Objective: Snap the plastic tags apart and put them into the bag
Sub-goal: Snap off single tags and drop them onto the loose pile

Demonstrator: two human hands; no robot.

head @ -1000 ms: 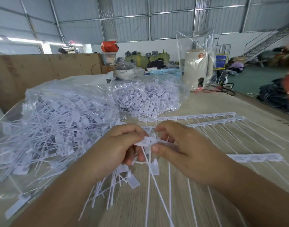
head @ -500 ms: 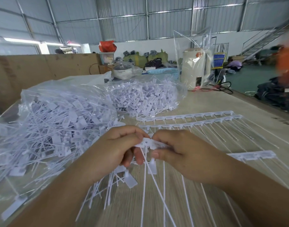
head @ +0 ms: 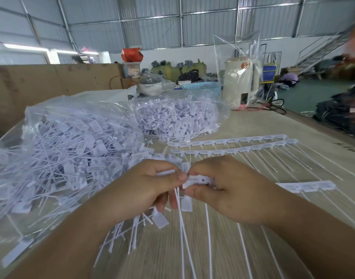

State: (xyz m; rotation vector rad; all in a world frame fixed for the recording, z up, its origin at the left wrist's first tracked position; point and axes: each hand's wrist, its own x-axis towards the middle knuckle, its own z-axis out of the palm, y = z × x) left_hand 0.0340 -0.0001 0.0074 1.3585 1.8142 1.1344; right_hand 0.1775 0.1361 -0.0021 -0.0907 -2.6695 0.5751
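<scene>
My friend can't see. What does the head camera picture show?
Two hands, the left hand and right hand, pinch a strip of white plastic tags over a wooden table. A clear bag full of loose tags lies at left, and uncut strips lie behind.

Bare forearms [head: 75, 234] — no sleeves.

The left hand [head: 146, 188] hides most of the tags [head: 132, 234] it grips.

Warehouse workshop: corrugated metal walls [head: 152, 27], bagged goods [head: 168, 70].
</scene>
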